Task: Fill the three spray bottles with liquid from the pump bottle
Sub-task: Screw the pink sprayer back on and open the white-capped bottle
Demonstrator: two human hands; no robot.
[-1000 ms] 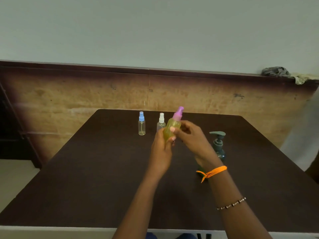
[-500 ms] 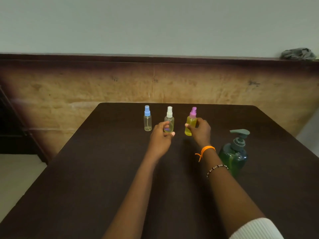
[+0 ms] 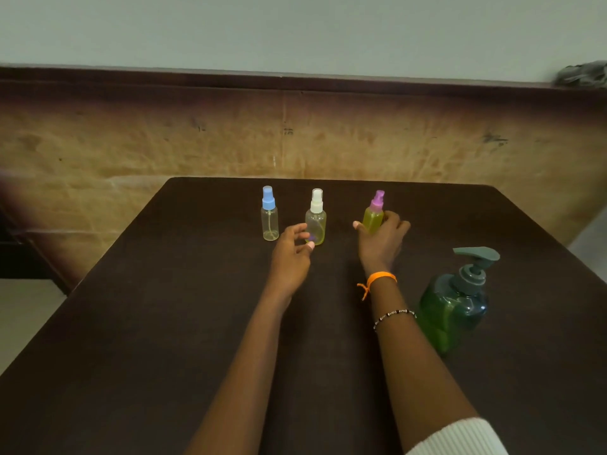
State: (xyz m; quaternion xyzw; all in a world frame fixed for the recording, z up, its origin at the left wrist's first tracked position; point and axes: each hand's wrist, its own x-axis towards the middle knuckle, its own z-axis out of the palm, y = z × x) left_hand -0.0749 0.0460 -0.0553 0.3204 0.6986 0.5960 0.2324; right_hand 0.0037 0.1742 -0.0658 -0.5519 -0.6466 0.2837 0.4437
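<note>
Right hand (image 3: 381,239) fingers hold the pink bottle (image 3: 373,214) upright on the counter (image 3: 164,323). Left hand (image 3: 290,254), fingers loosely spread, hovers at the white bottle's (image 3: 316,218) seven o'clock.

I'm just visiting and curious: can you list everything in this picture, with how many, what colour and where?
Blue-capped spray bottle: 1, clear, far row, leftmost.
White-capped spray bottle: 1, faintly yellow, far row, middle.
Pink-capped spray bottle: 1, yellow-green liquid, far row, rightmost.
Pump bottle: 1, green with grey-green pump, near right.
Table: 1, dark brown, under everything.
Cloth: 1, grey, wall ledge, top right.
Wristbands: orange thread and beaded string, right wrist.
Hands: left hand open beside the white-capped bottle; right hand holds the pink-capped bottle.
</note>
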